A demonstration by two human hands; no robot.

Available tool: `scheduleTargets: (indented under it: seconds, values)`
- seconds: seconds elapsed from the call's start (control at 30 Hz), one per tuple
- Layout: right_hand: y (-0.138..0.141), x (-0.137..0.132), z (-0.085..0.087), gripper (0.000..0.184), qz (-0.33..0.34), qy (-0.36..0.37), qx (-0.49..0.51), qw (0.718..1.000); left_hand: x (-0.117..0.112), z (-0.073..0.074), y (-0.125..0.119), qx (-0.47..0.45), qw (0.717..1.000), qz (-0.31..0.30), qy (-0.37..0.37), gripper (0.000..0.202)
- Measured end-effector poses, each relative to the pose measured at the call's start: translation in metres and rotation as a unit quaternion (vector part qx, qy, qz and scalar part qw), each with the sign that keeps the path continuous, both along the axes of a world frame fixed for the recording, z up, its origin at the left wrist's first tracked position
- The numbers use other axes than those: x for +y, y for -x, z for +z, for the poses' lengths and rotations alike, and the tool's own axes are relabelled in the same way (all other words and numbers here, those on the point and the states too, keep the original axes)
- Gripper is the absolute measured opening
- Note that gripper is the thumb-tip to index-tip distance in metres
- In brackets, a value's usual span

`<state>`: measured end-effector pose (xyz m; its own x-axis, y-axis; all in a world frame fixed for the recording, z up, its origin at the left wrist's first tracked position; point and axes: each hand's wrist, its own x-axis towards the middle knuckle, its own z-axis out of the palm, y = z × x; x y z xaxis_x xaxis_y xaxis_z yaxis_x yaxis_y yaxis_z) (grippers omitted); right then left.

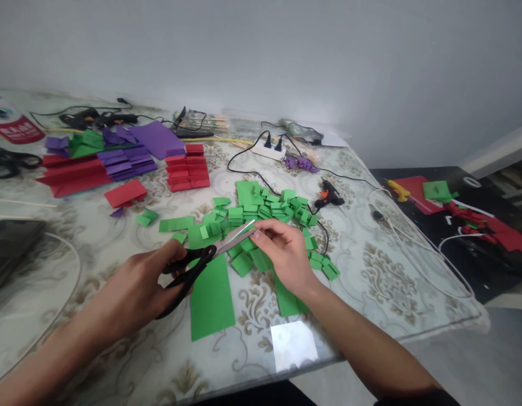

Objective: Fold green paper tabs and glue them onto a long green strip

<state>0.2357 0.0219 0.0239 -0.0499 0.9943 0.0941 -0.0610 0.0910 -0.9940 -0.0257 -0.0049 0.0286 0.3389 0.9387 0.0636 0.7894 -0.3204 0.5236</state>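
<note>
Scissors (209, 253) w/ black handles are in L hand (138, 290), fingers wrapped thru the loops; blades slightly apart, angled twd the middle of the table (362, 265). R hand (284, 256) is at the blade ends, thumb + forefinger tips drawn close; can't tell if they meet, or what, if anything, is pinched btwn them. Green pieces (278, 208), cut + folded, lie in a loose heap mid-table, just past both hands twd the back edge, some under the blades. Green sheet (212, 307) lies flat below the scissors, nr the front edge; 2nd green paper (287, 301) partly hidden under R wrist, also nr front edge. Black glue gun (328, 194) sits R of the heap, twd the table's right edge. White power strip (269, 149) nr back edge, 2 plugs in. Red folded paper (187, 169) + purple sheet (157, 139) lie twd back L corner.
</note>
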Motion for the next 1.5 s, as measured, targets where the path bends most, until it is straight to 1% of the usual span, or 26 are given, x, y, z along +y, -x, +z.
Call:
scheduleTargets:
  seconds: [0.1,0.2,0.33,0.5,0.73,0.97,1.1,1.33,1.5]
  values:
    - [0.0007,0.0008,-0.0012,0.014,0.012,0.008,0.020,1.000,0.0001,0.0007,-0.0008,-0.001,1.000,0.002,0.000,0.016]
    - [0.0015,0.0017,-0.0022,0.021,0.025,0.018,0.034,0.999,-0.0001,-0.0003,-0.0004,0.012,1.000,0.002,0.001,0.015]
    - [0.0018,0.0026,-0.0039,0.027,0.022,0.023,0.041,0.999,-0.0003,-0.0017,-0.0003,0.016,1.000,0.003,-0.004,0.016]
    - [0.0014,0.0029,-0.0057,0.026,0.021,0.027,0.046,0.998,0.0005,-0.0003,0.0004,0.016,1.000,0.014,0.001,0.019]
    - [0.0016,0.0025,-0.0014,0.028,0.033,0.050,0.072,0.996,0.0012,0.0029,0.0015,0.012,1.000,-0.006,-0.020,0.018]
    - [0.0017,0.0025,-0.0028,0.026,0.031,0.053,0.079,0.995,0.0010,0.0053,-0.0001,0.008,1.000,-0.008,-0.003,0.018]
    - [0.0017,0.0023,-0.0037,0.027,0.029,0.056,0.067,0.996,0.0013,0.0047,0.0004,0.003,1.000,-0.014,-0.005,0.015]
    - [0.0021,0.0023,-0.0047,0.026,0.025,0.056,0.079,0.995,0.0018,0.0016,0.0021,-0.010,0.999,-0.035,-0.014,0.012]
    - [0.0017,0.0015,-0.0057,0.026,0.022,0.055,0.068,0.996,0.0024,0.0028,0.0005,-0.011,0.999,-0.031,-0.010,0.013]
